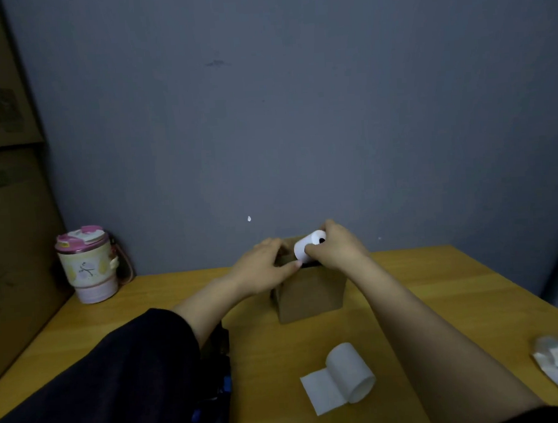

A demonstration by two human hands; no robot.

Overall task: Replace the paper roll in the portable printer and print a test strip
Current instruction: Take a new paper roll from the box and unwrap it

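Dim, flat indoor light; grey wall (298, 113) murky, darker toward corners. Soft weak shadows under cardboard box (308, 300) on desk (436, 287). No glare. Overall soft, low detail, slight smear. Wide-angle bend at edges: stacked cartons (8, 193) at left curve inward

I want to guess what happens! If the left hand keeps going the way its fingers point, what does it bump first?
Probably the white paper roll held by the right hand above the brown box. The left hand points right at it.
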